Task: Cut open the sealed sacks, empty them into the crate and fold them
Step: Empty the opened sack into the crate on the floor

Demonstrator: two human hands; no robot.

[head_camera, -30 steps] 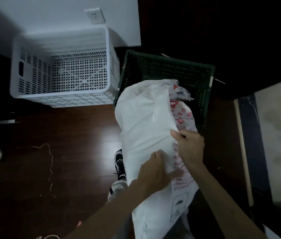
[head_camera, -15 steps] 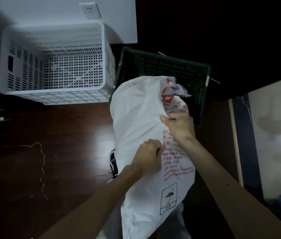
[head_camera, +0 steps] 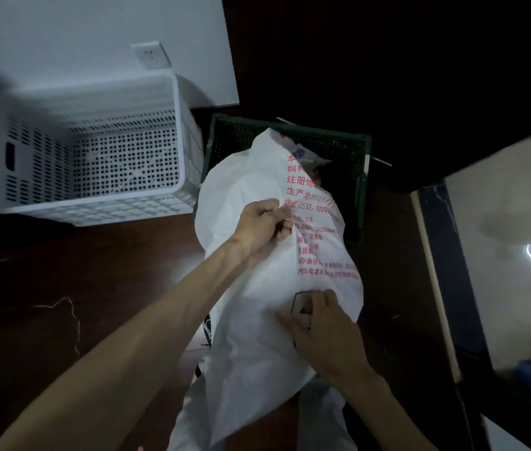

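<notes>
The sack (head_camera: 251, 190) leans mouth-first over the near rim of the green crate (head_camera: 363, 177). The left hand (head_camera: 265, 226) bunches its cloth midway; the right hand (head_camera: 322, 323) pinches it lower. The white crate (head_camera: 88, 203) stands just beside, leftward.

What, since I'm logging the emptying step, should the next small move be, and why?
Probably tip the white sack steeper by raising its lower end with the right hand. Its far end already lies over the dark green crate, the left hand pinches fabric midway, the right grips near the bottom, and the sack looks bulged, so it likely isn't empty.
</notes>
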